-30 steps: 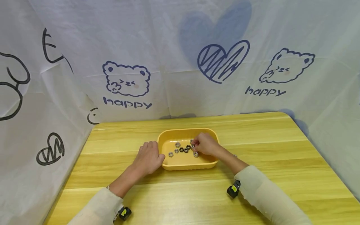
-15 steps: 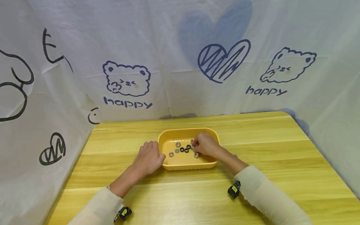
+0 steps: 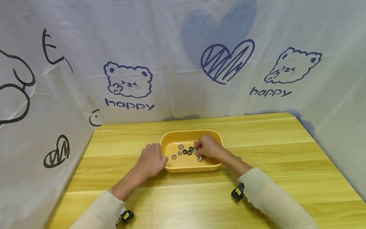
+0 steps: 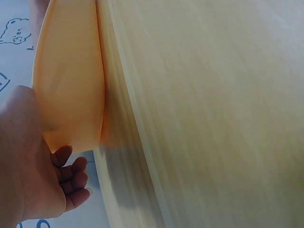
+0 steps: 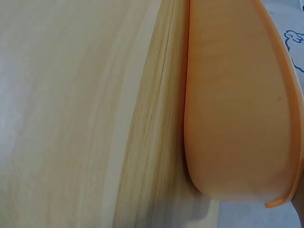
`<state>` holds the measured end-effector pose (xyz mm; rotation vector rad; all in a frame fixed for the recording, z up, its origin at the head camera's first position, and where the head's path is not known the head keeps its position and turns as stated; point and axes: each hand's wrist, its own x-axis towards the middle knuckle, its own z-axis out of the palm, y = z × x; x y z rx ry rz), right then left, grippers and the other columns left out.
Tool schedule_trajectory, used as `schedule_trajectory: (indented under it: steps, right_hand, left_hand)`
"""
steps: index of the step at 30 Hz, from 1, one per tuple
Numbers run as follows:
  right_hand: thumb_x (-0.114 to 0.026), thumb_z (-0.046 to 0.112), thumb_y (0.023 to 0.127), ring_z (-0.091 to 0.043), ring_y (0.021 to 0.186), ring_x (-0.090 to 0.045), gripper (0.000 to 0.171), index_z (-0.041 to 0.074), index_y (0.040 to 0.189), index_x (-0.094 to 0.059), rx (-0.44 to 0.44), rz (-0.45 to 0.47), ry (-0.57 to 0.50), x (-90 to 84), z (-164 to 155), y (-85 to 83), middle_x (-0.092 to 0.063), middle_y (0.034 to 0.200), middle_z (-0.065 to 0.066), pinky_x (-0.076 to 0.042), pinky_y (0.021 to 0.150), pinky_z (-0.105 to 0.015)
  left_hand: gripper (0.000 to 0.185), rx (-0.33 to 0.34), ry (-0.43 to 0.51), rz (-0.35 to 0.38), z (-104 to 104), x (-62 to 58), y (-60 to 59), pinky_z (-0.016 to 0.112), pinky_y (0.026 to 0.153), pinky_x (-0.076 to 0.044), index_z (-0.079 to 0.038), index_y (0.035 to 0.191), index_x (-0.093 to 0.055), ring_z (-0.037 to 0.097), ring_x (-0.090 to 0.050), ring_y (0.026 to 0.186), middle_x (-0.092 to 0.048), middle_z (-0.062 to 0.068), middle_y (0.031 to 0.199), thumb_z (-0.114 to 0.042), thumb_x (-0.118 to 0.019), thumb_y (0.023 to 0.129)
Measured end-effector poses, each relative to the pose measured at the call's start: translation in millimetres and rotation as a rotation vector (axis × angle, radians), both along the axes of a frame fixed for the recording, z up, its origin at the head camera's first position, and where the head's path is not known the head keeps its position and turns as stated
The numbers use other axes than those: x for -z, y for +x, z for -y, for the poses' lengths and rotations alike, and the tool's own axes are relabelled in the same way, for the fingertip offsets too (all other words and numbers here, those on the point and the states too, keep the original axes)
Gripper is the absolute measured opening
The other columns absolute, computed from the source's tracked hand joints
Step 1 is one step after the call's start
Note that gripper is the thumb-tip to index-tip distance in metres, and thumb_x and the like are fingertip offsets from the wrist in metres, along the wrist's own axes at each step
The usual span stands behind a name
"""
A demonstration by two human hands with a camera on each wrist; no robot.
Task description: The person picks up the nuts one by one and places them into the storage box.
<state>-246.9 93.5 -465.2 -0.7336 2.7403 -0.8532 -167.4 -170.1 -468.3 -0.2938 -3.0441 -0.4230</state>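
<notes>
- Left hand (image 3: 150, 160) rests against the left end of the yellow tray (image 3: 191, 169), fingers loosely curled on the wooden table (image 3: 286, 152), gripping nothing.
- Right hand (image 3: 208, 147) is inside the tray, fingertips seemingly pinching a silver nut (image 3: 194, 150), though it's tiny here.
- More hex nuts (image 3: 187, 152), black and silver, lie scattered on the tray floor.

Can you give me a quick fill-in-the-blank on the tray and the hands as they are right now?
1. The nuts lie inside a ____ tray.
2. The ____ hand rests against the tray's outer side.
3. The right hand reaches ____ the tray, fingers among the nuts.
4. The tray stands on a ____ table.

Missing words: yellow; left; into; wooden
</notes>
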Motion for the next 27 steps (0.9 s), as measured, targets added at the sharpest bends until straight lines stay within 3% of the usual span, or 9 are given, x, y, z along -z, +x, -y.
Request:
schedule_trajectory:
  steps: [12,16,22,27]
  right_hand:
    - [-0.081,0.006,0.085,-0.01,0.082,-0.069,0.024,0.0,0.108,-0.078,0.004,0.017,-0.007,-8.9,-2.4,2.8,-0.079,0.095,-0.006,-0.058,0.084,-0.03]
    - [-0.077,0.005,0.088,-0.012,0.084,-0.069,0.021,-0.002,0.108,-0.078,-0.027,-0.006,-0.028,-17.6,-6.9,3.3,-0.08,0.101,-0.01,-0.058,0.081,-0.03]
    - [-0.075,0.009,0.092,-0.012,0.079,-0.065,0.021,-0.001,0.11,-0.077,-0.03,-0.014,-0.06,-22.3,-14.1,1.6,-0.077,0.094,-0.007,-0.053,0.072,-0.026]
    - [-0.073,0.014,0.094,-0.013,0.081,-0.064,0.027,-0.001,0.116,-0.075,-0.027,-0.028,-0.074,-26.9,-19.2,4.4,-0.075,0.094,-0.007,-0.052,0.072,-0.025]
  left_hand:
    - [0.028,-0.006,-0.02,0.009,-1.1,-1.1,0.0,0.037,0.078,-0.032,-0.002,0.098,-0.05,0.028,-0.04,0.086,-0.047,0.01,0.09,-0.03,-0.05,0.093]
    - [0.03,-0.007,-0.028,0.013,-1.4,-2.0,0.0,0.038,0.079,-0.033,-0.001,0.099,-0.05,0.028,-0.04,0.087,-0.047,0.011,0.091,-0.031,-0.05,0.093]
    - [0.03,-0.007,-0.03,0.013,-2.0,-2.3,0.8,0.038,0.079,-0.033,-0.001,0.1,-0.051,0.028,-0.041,0.087,-0.047,0.011,0.091,-0.03,-0.05,0.094]
    - [0.03,-0.008,-0.031,0.012,-2.2,-2.3,1.4,0.038,0.079,-0.033,-0.001,0.1,-0.05,0.028,-0.041,0.087,-0.047,0.011,0.091,-0.03,-0.049,0.094]
